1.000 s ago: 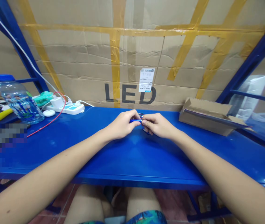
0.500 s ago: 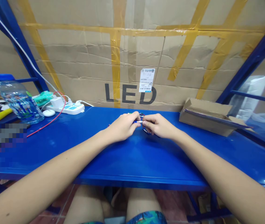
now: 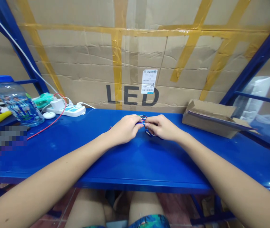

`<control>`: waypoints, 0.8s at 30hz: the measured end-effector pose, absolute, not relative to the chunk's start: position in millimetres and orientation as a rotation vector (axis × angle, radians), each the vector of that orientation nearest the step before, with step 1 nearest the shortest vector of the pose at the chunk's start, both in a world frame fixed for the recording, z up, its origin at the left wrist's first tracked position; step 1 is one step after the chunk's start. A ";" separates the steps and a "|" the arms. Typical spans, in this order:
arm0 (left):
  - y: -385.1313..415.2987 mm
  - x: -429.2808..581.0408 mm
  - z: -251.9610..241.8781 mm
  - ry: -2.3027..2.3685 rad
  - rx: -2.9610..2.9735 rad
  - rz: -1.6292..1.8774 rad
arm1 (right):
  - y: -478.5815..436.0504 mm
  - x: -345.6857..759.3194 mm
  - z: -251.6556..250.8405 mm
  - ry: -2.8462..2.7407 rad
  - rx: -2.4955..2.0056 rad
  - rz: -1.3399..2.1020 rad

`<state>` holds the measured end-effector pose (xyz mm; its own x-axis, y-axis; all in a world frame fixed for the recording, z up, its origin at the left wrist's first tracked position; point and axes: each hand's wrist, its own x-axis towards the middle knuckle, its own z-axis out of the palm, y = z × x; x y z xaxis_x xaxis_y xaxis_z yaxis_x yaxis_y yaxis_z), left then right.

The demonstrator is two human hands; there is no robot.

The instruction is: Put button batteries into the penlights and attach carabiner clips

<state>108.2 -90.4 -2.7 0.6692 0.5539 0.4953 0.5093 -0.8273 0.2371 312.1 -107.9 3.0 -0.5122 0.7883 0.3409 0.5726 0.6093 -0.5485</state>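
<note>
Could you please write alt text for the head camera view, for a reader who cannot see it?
The left hand and right hand hold a small blue and metal item above a blue workbench. A plastic water bottle, a white power strip and an open cardboard box stand on the bench.

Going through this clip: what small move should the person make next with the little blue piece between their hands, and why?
Probably open the fingers of the right hand slightly: together with the left hand, they close around the small blue metal piece, hiding whether it joins the dark loop below.
</note>
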 end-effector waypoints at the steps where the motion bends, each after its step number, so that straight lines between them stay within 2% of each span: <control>1: -90.8 107.6 -2.6 0.892 2.791 0.873 | -108.0 312.1 2.8 -2.263 -1.074 0.520; 14: -92.5 104.8 -2.8 0.657 2.893 1.022 | -112.1 310.8 8.7 -2.041 -1.037 1.051; 18: -93.9 108.4 -1.9 0.733 2.862 1.055 | -114.2 308.0 8.0 -2.082 -1.029 0.862; 22: -90.5 109.7 -2.3 0.823 2.905 0.932 | -114.0 307.1 6.9 -2.197 -1.034 0.561; 24: -89.6 108.2 -2.7 0.852 2.908 0.883 | -113.2 307.3 6.3 -2.217 -1.033 0.527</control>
<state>108.2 -89.6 -2.7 0.6976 0.4934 0.5196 0.5016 -0.8541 0.1376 307.3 -113.2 6.3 -0.4947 0.7851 0.3726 0.5336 0.6128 -0.5828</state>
